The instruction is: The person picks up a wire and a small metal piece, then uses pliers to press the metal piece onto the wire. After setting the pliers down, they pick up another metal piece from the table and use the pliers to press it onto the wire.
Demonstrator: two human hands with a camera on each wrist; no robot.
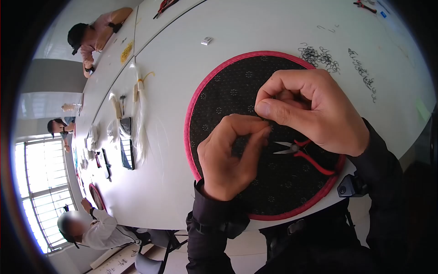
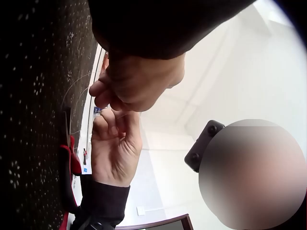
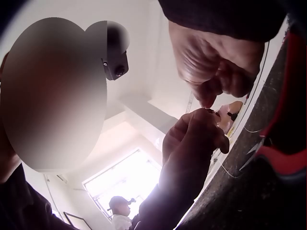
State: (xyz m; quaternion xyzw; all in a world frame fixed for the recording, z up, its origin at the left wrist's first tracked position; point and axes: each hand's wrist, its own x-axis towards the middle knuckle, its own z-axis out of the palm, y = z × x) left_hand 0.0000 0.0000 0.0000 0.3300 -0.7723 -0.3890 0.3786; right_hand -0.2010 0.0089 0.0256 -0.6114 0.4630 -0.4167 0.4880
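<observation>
While red-handled pliers (image 1: 295, 148) lie toward right edge of round mat (image 1: 219, 82), left hand (image 1: 216, 157) and right hand (image 1: 319, 107), both pinched, seem to grip thin clear line (image 2: 67, 91) above mat; probably threading or knotting, next wanting steady tension.

The head camera (image 2: 205, 146) is looking steeply down from above the near edge of the table (image 1: 171, 82), its wide field taking in the left hand (image 1: 223, 160), the right hand (image 1: 319, 105) and the whole mat (image 1: 246, 75), with the left part of the room curving in. The left wrist camera is facing right from low and close; the right wrist camera is facing left, towards the window (image 3: 122, 177). Both are tilting up, catching the head camera. All three views are sharing the hands and the pliers (image 1: 295, 148).
</observation>
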